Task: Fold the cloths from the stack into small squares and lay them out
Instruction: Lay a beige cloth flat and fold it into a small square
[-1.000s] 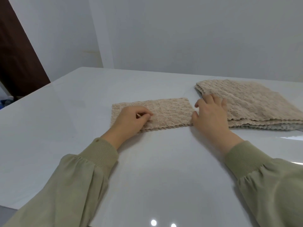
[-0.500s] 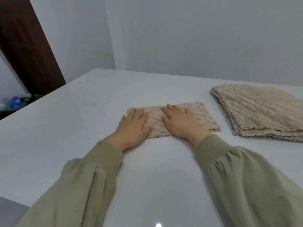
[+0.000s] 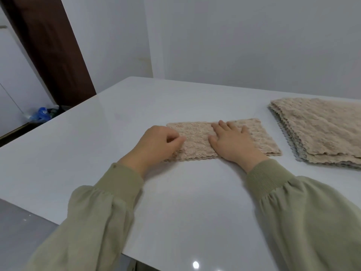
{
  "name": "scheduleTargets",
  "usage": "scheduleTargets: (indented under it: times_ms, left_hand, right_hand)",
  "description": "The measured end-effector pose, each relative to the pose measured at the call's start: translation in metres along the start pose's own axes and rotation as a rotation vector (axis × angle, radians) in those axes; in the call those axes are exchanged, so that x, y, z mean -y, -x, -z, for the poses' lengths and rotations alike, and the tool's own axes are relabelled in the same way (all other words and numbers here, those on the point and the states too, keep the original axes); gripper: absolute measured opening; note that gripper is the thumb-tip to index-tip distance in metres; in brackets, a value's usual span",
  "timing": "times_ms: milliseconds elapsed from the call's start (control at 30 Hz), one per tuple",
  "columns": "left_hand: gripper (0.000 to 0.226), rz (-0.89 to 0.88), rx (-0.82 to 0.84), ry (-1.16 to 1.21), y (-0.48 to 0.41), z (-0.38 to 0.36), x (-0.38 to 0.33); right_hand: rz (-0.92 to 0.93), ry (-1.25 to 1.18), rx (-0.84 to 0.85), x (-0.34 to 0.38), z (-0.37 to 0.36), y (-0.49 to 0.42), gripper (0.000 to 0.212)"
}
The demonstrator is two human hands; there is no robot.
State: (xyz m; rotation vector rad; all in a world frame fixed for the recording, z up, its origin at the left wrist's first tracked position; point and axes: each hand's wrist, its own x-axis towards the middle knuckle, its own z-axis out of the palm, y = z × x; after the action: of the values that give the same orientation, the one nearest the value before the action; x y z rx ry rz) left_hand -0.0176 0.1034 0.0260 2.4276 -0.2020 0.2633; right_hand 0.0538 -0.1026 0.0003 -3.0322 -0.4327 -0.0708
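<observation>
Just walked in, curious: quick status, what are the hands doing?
Left hand curled at cloth's left end; right hand flat on its middle. Cloth folded to a strip, not yet square. Stack waits right, nothing in the way.

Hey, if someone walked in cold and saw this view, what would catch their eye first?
Probably the two hands on the folded beige cloth in the middle of the white table: the left hand curls at its left end, and the right hand lies flat on it. Next, the stack of unfolded cloths at the right.
</observation>
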Motion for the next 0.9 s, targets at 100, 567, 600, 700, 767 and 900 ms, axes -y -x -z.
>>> scheduleTargets:
  times_ms: [100,567,600,700,767,900]
  left_hand:
    - [0.026,-0.041,-0.205,-0.074,-0.016,-0.008,-0.017]
    - [0.064,0.015,0.291,-0.596,-0.021,-0.051,-0.010]
    - [0.064,0.017,0.290,-0.593,-0.020,-0.052,-0.010]
    - [0.063,0.020,0.272,-0.584,-0.020,-0.052,-0.011]
    - [0.063,0.025,0.257,-0.586,-0.019,-0.052,-0.011]
    - [0.062,0.027,0.218,-0.575,-0.018,-0.053,-0.012]
  right_hand:
    - [0.085,-0.016,0.041,-0.002,0.004,0.005,0.056]
    - [0.021,-0.043,0.065,-0.029,0.002,0.004,0.052]
    - [-0.030,-0.034,0.068,-0.037,0.003,0.001,0.052]
    - [-0.146,-0.037,0.040,-0.049,0.003,0.001,0.053]
    - [-0.225,-0.071,-0.089,-0.048,0.002,0.004,0.052]
    - [-0.255,0.000,-0.359,-0.041,0.010,0.024,0.058]
